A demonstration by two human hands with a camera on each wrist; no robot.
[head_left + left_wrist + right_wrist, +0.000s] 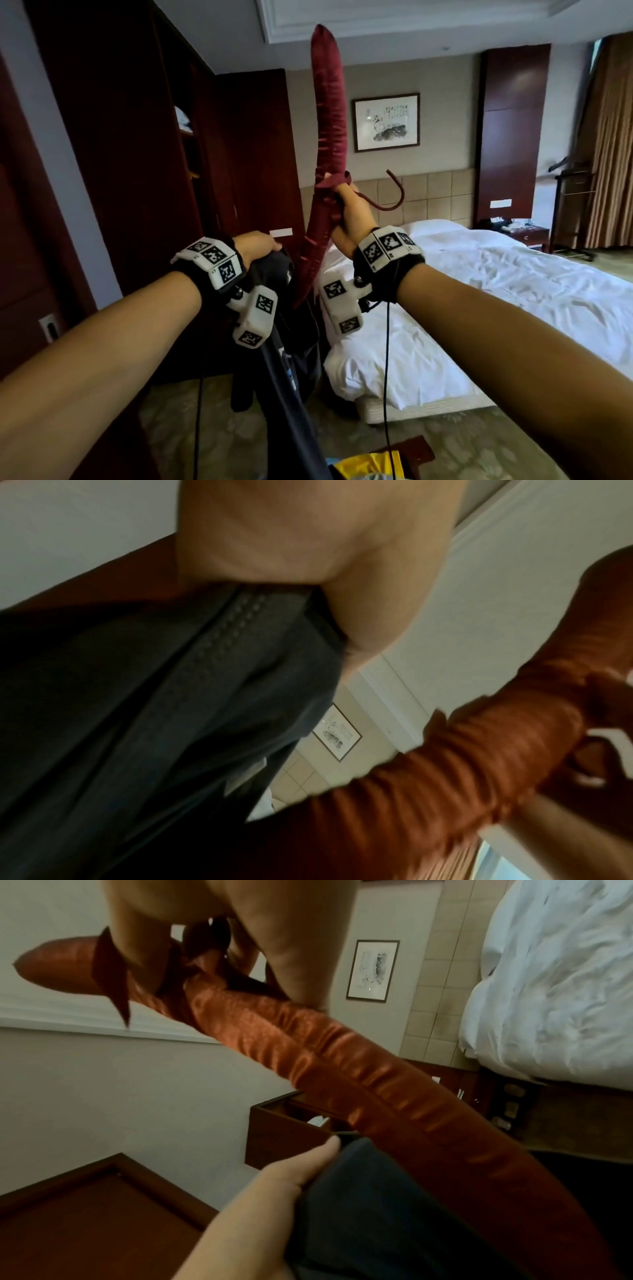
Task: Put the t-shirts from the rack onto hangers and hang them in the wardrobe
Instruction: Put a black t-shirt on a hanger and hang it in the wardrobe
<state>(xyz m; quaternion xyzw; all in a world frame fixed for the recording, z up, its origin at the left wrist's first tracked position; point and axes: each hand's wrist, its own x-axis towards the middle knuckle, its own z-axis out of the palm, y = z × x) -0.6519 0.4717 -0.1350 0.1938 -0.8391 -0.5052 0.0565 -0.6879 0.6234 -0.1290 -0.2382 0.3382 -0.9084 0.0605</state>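
Two hands at work: the right hand point(344, 219) grips a padded red hanger point(329, 137) at its middle, the left hand point(255, 245) clutches a dark t-shirt point(274, 274) (collar bunched) just below; threading the hanger's lower arm inside likely comes next.

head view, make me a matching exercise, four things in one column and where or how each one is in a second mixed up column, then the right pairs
Things
1. padded red hanger
2. dark t-shirt
3. framed picture
4. white bed

Places or states
A. hung on the wall above the headboard
B. gripped at its top edge by the left hand
C. stood on end, held at its middle by the right hand
D. on the right side of the room, sheets rumpled

Pairs: 1-C, 2-B, 3-A, 4-D
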